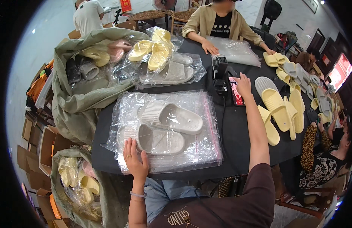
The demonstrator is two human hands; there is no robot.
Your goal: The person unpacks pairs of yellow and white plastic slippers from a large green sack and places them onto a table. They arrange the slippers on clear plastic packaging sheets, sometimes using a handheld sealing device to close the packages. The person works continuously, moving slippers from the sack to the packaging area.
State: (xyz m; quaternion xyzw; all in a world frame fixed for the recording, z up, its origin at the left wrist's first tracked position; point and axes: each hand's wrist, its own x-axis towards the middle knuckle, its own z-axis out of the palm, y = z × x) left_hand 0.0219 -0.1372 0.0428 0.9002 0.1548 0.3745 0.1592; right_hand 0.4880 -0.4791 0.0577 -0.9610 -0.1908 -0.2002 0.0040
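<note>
Just ahead and right of the left hand lie bagged grey slippers, long axes crosswise, toes leftward. Left hand nearer, fingers slightly apart, resting at near toe. Right hand farther off, fingers loose over phone.

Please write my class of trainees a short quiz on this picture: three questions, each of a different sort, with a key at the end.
1. Multiple choice. What is the person's right hand at?
a) a standing fan
b) a phone
c) a green sack

2. True or false. The person's left hand rests by a pair of yellow slides.

3. Short answer. Which two colours of slide lie on the black table, to the right of the phone?

Key
1: b.
2: False; the pair there, the ribbed slides with clear plastic about them, is grey.
3: Yellow and grey, such as the yellow slide and the grey slide.
</note>
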